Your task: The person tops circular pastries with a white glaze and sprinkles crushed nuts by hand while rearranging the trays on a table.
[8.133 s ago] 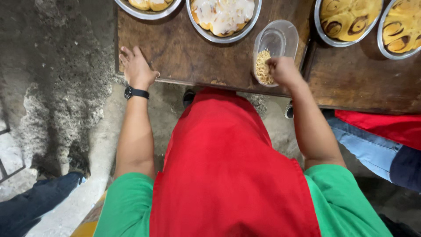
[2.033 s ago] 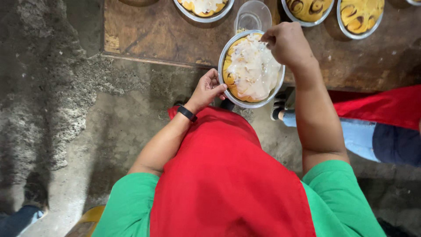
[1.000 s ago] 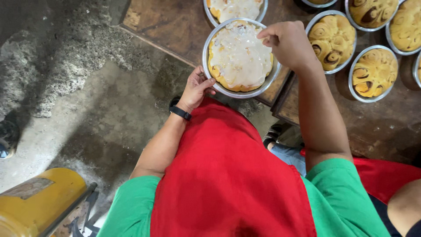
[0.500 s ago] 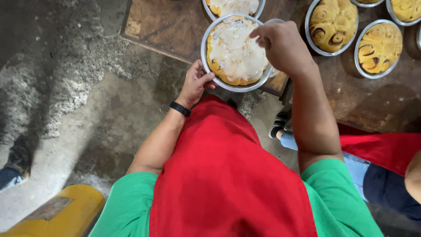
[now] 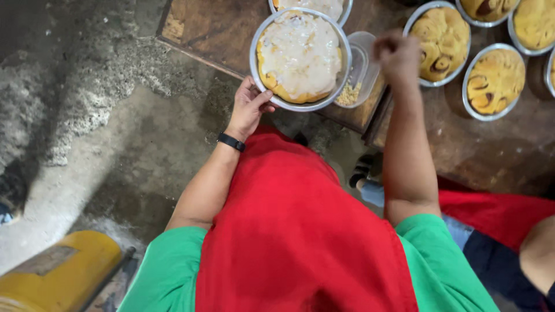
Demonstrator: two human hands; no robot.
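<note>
Left fingers [image 5: 263, 98] pinched on the near rim of the round silver pan [image 5: 300, 55], thumb on top, the rest of the left hand [image 5: 248, 108] tucked under. Just one small grip at one edge (not much for a full pan). Black band [image 5: 231, 141] on that wrist.

In the pan, rolls under thick white icing [image 5: 300, 49]. Near side of it out past the edge of the wooden table [image 5: 202, 29]. Cannot tell if the bottom sits on the wood or hangs in the air.

Right hand [image 5: 398, 55] up high and blurry, fingers curled in. Cannot tell if anything is inside them. Just beside it, a clear tub [image 5: 363, 66] with pale crumbs [image 5: 348, 95] at the bottom, touching the pan's right side.

Could tip toward the floor [image 5: 115, 144] if the pinch slips, with icing sliding off first. Could knock the tub over with a quick swing of the right hand and spill crumbs off the table edge. Could also bump the plain rolls [image 5: 442, 43] close by.
</note>
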